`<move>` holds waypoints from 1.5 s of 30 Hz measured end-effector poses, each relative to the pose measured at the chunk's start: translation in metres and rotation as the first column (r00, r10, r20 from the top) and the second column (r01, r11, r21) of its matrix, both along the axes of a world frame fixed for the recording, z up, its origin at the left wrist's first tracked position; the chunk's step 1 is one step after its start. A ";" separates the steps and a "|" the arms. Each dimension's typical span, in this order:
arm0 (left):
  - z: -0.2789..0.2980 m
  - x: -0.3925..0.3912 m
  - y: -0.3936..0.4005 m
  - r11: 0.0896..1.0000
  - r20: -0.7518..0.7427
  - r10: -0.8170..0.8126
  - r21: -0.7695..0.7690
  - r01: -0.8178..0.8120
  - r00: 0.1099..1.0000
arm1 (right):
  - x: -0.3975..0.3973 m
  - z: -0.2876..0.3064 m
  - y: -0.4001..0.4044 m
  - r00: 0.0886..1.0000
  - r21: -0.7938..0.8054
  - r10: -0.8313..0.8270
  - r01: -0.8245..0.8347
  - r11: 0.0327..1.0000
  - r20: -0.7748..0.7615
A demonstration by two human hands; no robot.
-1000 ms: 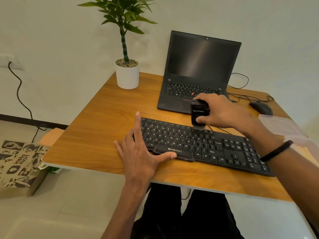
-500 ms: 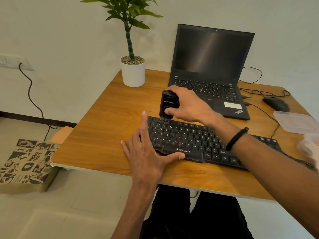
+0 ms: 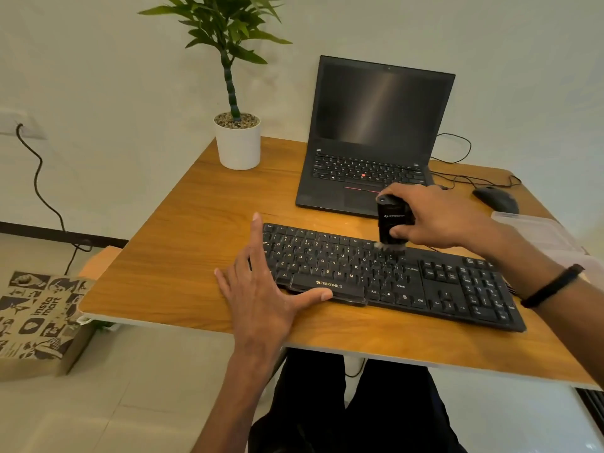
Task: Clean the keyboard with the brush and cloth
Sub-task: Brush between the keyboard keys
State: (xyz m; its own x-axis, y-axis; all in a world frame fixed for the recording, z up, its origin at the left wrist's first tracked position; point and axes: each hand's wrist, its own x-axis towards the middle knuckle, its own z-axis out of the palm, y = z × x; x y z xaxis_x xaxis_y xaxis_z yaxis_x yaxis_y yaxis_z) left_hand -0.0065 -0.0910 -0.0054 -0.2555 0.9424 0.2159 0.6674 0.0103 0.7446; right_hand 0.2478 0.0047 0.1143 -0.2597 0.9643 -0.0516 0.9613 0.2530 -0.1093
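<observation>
we brace keyboard (image 3: 392, 279) with left hand (image 3: 261, 289), fingers spread flat | right hand (image 3: 438, 217) fingers wrap brush (image 3: 390, 223), bristles down on keys

Soft, warm, even light over your desk (image 3: 183, 256); no harsh shadows.
Faint glare streaks the laptop screen (image 3: 380, 106); wide-angle bending at your frame's edges.

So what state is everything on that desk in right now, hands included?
Laptop: lid open, screen dark.
Keyboard: flat on the desk, being brushed.
Brush: upright, bristles down on the upper key rows.
Right hand: grips the brush.
Left hand: fingers spread flat, steadying the keyboard's left end.
Mouse: idle beside the laptop.
Plant pot: upright.
Clear box: lidded, at the desk's right edge.
</observation>
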 end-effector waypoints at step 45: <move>-0.003 -0.003 0.001 0.998 -0.034 -0.050 -0.028 0.049 0.998 | -0.070 -0.040 -0.060 0.959 0.289 -0.133 0.205 0.935 -0.249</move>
State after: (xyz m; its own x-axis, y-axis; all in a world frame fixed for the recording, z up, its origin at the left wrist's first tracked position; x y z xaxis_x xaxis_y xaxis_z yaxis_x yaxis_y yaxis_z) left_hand -0.0099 -0.0895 -0.0081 -0.2009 0.9595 0.1976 0.6929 -0.0034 0.7210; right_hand 0.1783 -0.0554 0.0745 -0.0616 0.9534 0.2952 0.9527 0.1444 -0.2674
